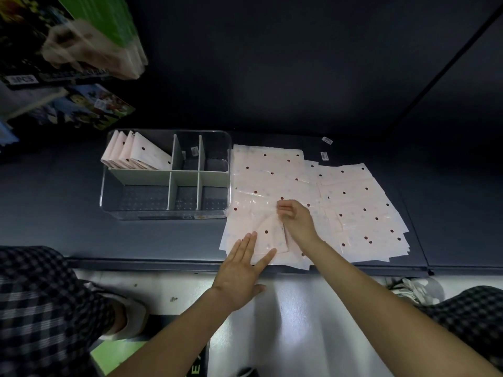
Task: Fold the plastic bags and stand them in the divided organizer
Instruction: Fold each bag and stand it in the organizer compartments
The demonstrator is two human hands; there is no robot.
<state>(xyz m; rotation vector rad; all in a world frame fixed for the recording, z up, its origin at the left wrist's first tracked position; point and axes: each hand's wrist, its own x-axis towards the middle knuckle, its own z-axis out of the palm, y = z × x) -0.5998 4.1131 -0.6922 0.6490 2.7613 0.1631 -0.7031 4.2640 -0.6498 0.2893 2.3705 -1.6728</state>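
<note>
Pale pink plastic bags with dark red dots (351,202) lie spread flat in overlapping layers on a dark shelf. On top of them, near the front edge, sits a partly folded bag (268,235). My left hand (242,265) presses flat on its lower left part, fingers straight. My right hand (295,219) has curled fingers and pinches a fold of that bag at its upper right. A clear divided organizer (166,213) with white dividers stands to the left. Several folded bags (136,156) stand in its back-left compartment.
The dark shelf (54,208) runs left and right, with its front edge just below the bags. Packaged goods (81,107) hang at the upper left. Small labels (325,155) lie behind the bags. My checked trouser legs (40,308) and a pale floor show below.
</note>
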